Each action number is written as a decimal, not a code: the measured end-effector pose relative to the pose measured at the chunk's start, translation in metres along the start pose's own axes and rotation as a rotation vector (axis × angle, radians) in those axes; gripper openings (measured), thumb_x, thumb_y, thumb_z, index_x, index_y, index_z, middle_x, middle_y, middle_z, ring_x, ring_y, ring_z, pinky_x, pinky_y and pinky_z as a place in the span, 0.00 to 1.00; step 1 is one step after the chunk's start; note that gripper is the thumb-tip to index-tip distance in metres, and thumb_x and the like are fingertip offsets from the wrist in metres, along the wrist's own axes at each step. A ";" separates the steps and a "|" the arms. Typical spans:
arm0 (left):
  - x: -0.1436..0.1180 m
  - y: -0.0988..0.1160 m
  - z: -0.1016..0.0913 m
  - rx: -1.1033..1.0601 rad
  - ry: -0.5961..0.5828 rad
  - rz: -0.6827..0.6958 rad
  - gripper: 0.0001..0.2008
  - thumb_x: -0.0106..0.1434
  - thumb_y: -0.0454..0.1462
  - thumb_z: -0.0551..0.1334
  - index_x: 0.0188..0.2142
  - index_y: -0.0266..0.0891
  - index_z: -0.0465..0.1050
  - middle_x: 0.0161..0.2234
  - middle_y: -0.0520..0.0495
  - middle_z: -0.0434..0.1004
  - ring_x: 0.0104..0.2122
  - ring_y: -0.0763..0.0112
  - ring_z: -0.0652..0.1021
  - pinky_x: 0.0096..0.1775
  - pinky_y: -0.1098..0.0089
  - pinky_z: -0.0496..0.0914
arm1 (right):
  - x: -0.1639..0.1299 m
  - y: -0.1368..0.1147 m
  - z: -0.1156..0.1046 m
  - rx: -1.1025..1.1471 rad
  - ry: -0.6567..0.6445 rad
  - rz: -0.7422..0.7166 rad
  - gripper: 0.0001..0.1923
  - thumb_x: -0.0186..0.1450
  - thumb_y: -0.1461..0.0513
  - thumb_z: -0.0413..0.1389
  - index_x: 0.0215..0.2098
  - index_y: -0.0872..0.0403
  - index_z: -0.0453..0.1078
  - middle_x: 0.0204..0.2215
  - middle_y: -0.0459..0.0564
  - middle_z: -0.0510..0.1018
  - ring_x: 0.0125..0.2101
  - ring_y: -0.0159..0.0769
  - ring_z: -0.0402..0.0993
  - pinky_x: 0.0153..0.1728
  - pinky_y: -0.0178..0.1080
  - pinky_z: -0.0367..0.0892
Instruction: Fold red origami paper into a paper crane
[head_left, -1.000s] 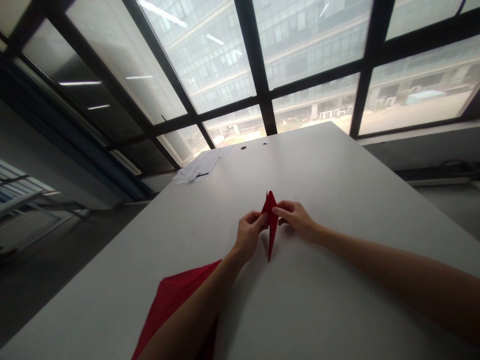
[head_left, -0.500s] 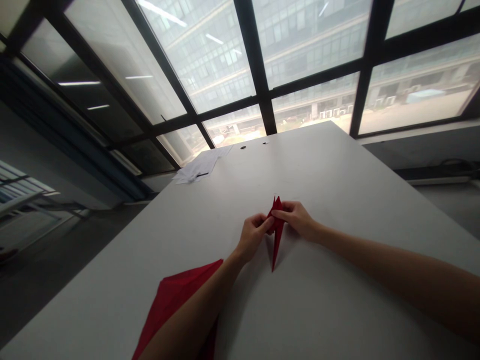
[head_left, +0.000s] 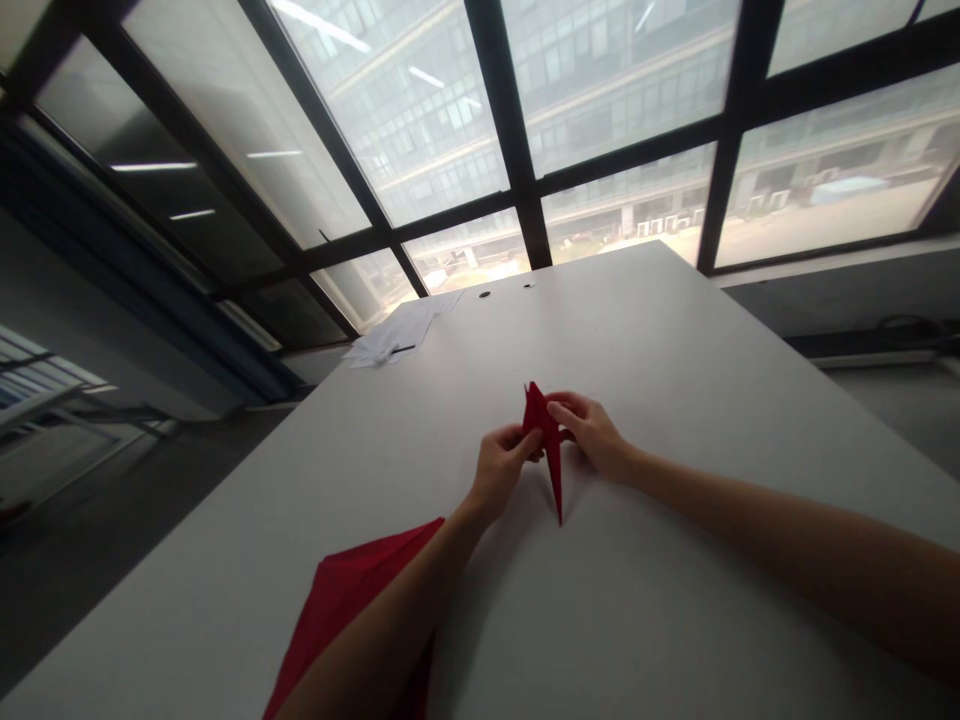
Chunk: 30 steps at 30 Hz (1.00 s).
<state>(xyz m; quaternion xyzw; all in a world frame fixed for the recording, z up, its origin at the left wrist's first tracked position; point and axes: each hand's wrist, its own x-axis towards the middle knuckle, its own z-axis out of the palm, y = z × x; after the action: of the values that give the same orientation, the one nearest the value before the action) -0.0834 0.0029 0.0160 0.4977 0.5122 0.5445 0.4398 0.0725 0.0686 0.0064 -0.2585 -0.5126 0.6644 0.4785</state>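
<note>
Just above the table, a red piece of origami paper (head_left: 553, 458) is folded into a narrow shape, with a long thin point toward me and shorter points at the far end. My left hand (head_left: 504, 466) pinches it from the left, thumb on top and the other fingers partly hidden beneath. At the paper's right edge, the thumb and bent fingers of my right hand (head_left: 592, 432) close on it. Under my left forearm lies a larger red sheet (head_left: 352, 590) with creases, partly covered by the arm.
The white table (head_left: 675, 580) runs toward large dark-framed windows (head_left: 622, 90). White papers (head_left: 397, 330) lie at its far left edge with a dark pen (head_left: 403, 349) on them. Two small round holes are near the far edge.
The folded paper has turned: its long point has swung right and its far end left. My right thumb has drawn back from the paper's middle to its right edge.
</note>
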 end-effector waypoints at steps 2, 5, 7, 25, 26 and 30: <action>0.003 -0.001 -0.001 -0.129 0.126 -0.011 0.15 0.56 0.45 0.71 0.33 0.33 0.80 0.28 0.46 0.78 0.26 0.75 0.73 0.32 0.72 0.68 | 0.002 0.002 -0.001 -0.028 0.067 -0.042 0.15 0.60 0.51 0.62 0.39 0.53 0.71 0.31 0.47 0.78 0.30 0.34 0.74 0.28 0.36 0.68; 0.007 -0.004 -0.003 -0.248 0.207 -0.040 0.15 0.54 0.44 0.73 0.34 0.33 0.80 0.29 0.45 0.78 0.26 0.76 0.73 0.33 0.72 0.69 | 0.002 0.005 -0.001 -0.169 0.023 -0.133 0.13 0.60 0.53 0.62 0.32 0.54 0.71 0.26 0.45 0.75 0.27 0.32 0.70 0.27 0.35 0.65; 0.007 -0.004 -0.003 -0.263 0.209 -0.041 0.16 0.53 0.44 0.73 0.34 0.33 0.80 0.29 0.46 0.78 0.26 0.76 0.73 0.33 0.72 0.69 | 0.001 0.007 0.000 -0.259 -0.044 -0.182 0.12 0.60 0.54 0.62 0.31 0.55 0.72 0.26 0.46 0.75 0.28 0.32 0.70 0.28 0.36 0.65; 0.007 -0.005 -0.006 -0.407 0.085 -0.081 0.13 0.51 0.39 0.75 0.34 0.34 0.80 0.33 0.46 0.79 0.30 0.75 0.75 0.38 0.71 0.70 | -0.008 0.001 0.003 -0.422 -0.117 -0.323 0.08 0.63 0.57 0.60 0.36 0.53 0.72 0.32 0.48 0.76 0.33 0.35 0.73 0.33 0.37 0.69; 0.007 -0.005 -0.006 -0.417 0.070 -0.082 0.13 0.51 0.39 0.75 0.34 0.34 0.80 0.33 0.46 0.79 0.31 0.75 0.75 0.40 0.70 0.70 | -0.009 0.001 0.003 -0.427 -0.124 -0.327 0.08 0.63 0.57 0.59 0.36 0.53 0.72 0.32 0.48 0.76 0.33 0.34 0.72 0.32 0.37 0.69; 0.005 -0.004 -0.005 -0.419 0.055 -0.097 0.13 0.52 0.40 0.75 0.34 0.35 0.80 0.33 0.47 0.79 0.31 0.75 0.75 0.40 0.70 0.70 | -0.009 0.000 0.004 -0.402 -0.075 -0.361 0.09 0.61 0.59 0.60 0.39 0.52 0.69 0.37 0.48 0.74 0.33 0.33 0.71 0.30 0.35 0.69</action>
<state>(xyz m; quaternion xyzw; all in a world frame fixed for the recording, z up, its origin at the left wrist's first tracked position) -0.0886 0.0073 0.0130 0.3553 0.4230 0.6307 0.5450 0.0727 0.0583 0.0060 -0.2278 -0.6896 0.4621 0.5089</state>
